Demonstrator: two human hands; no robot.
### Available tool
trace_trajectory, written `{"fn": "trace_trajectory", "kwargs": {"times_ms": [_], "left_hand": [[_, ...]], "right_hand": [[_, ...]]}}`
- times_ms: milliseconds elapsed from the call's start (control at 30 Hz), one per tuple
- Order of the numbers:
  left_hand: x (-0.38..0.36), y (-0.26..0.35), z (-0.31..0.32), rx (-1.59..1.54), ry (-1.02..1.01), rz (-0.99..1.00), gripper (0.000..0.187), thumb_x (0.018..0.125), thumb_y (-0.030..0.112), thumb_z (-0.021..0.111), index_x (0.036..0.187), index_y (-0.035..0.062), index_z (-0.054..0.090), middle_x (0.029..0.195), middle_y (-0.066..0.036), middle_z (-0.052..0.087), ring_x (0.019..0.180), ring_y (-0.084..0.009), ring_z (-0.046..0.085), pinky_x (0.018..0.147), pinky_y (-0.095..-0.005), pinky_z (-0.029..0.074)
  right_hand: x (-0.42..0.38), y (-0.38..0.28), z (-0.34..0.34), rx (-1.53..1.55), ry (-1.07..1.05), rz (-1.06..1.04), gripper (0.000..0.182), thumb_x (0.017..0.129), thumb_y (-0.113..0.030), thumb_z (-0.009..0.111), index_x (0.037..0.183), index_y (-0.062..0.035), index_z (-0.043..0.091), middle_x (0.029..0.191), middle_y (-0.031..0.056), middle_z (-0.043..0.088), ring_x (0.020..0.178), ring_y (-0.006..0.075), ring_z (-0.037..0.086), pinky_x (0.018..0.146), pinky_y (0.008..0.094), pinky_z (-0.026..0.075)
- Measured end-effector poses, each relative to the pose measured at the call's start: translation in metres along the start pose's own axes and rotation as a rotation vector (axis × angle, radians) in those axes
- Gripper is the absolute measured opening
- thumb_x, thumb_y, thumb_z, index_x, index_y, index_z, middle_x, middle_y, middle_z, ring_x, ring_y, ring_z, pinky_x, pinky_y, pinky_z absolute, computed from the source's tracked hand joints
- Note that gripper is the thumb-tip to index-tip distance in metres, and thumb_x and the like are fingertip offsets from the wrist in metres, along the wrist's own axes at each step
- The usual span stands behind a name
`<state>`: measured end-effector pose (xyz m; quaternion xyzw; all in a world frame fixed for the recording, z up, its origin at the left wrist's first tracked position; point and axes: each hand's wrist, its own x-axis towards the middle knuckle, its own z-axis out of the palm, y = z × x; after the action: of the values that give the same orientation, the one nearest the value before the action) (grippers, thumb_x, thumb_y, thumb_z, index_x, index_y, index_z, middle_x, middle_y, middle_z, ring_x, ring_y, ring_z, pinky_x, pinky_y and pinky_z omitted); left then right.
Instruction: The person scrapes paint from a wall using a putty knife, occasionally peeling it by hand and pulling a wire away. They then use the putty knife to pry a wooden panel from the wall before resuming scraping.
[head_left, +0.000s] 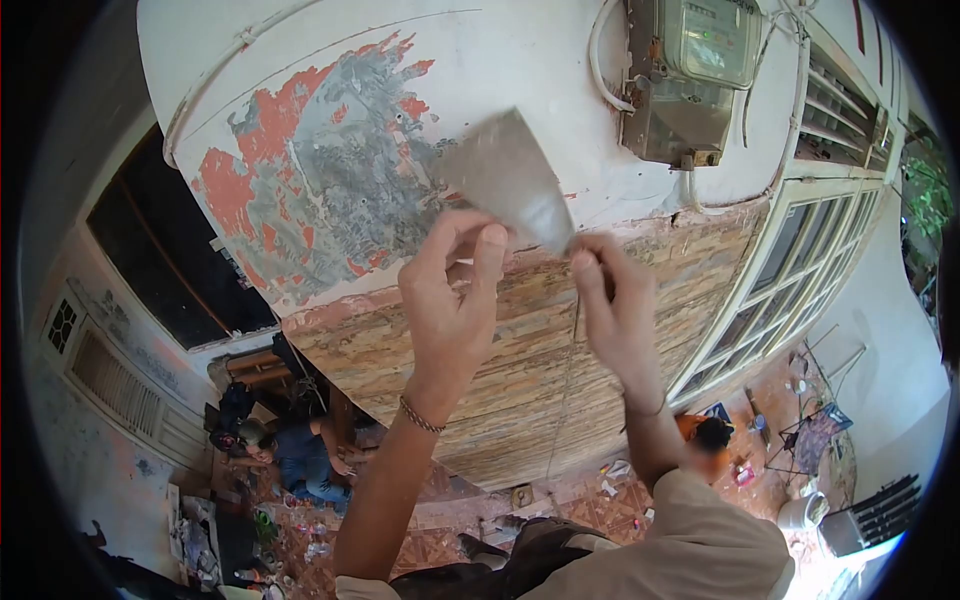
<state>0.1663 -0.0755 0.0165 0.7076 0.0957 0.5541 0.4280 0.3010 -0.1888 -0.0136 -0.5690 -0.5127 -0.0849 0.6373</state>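
Observation:
A thin grey scraper blade (515, 180) with a dull metallic sheen is raised in front of the wall. My right hand (615, 305) pinches its lower right corner between thumb and bent fingers. At the blade's lower edge, the thumb and forefinger of my left hand (450, 300) close together and appear to grip it; the exact contact is partly hidden. Behind the blade, a patched wall area (350, 150) shows grey filler and reddish flaking paint. Below runs a band of brown stone-pattern cladding (520, 350).
An electric meter box (690, 90) is mounted at upper right, beside a white-framed window (790, 270). Far below, one person (310, 455) sits at left and another in orange (705, 435) at right. Tools and debris lie on the tiled floor (590, 510), near a bucket (803, 512).

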Motion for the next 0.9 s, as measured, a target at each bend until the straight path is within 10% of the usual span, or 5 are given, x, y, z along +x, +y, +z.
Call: {"fn": "trace_trajectory", "kwargs": {"times_ms": [133, 200, 300, 900], "left_hand": [[0.021, 0.031, 0.000, 0.102, 0.168, 0.260, 0.020, 0.095, 0.005, 0.073, 0.114, 0.0035, 0.067, 0.105, -0.008, 0.071, 0.091, -0.0164, 0.067, 0.072, -0.0328, 0.057], [0.047, 0.041, -0.017, 0.705, 0.182, 0.894, 0.031, 0.094, 0.007, 0.073, 0.124, 0.0023, 0.066, 0.124, -0.010, 0.065, 0.109, -0.0226, 0.063, 0.082, -0.0331, 0.056], [0.072, 0.069, -0.027, 1.006, 0.141, 1.097, 0.038, 0.088, 0.004, 0.075, 0.125, 0.0054, 0.069, 0.125, -0.009, 0.067, 0.115, -0.0285, 0.059, 0.093, -0.0392, 0.052], [0.101, 0.073, -0.027, 0.928, 0.137, 0.941, 0.025, 0.100, 0.020, 0.067, 0.119, 0.0068, 0.075, 0.118, -0.008, 0.072, 0.108, -0.0261, 0.066, 0.095, -0.0375, 0.052]], "right_hand": [[0.052, -0.024, -0.034, -0.078, -0.003, -0.112, 0.029, 0.107, -0.023, 0.059, 0.103, 0.0027, 0.071, 0.059, 0.0024, 0.050, 0.054, 0.0060, 0.039, 0.050, 0.0288, 0.029], [0.072, -0.040, -0.048, -0.114, 0.018, -0.150, 0.030, 0.106, -0.024, 0.059, 0.101, 0.0027, 0.072, 0.058, 0.0028, 0.048, 0.054, 0.0065, 0.039, 0.050, 0.0300, 0.028], [0.100, -0.047, -0.062, -0.287, 0.011, -0.300, 0.034, 0.105, -0.026, 0.061, 0.097, 0.0044, 0.073, 0.055, 0.0053, 0.047, 0.052, 0.0103, 0.037, 0.050, 0.0334, 0.029], [0.119, -0.045, -0.062, -0.226, -0.061, -0.358, 0.038, 0.102, -0.028, 0.059, 0.097, 0.0064, 0.074, 0.053, 0.0105, 0.043, 0.051, 0.0172, 0.038, 0.053, 0.0371, 0.032]]}}
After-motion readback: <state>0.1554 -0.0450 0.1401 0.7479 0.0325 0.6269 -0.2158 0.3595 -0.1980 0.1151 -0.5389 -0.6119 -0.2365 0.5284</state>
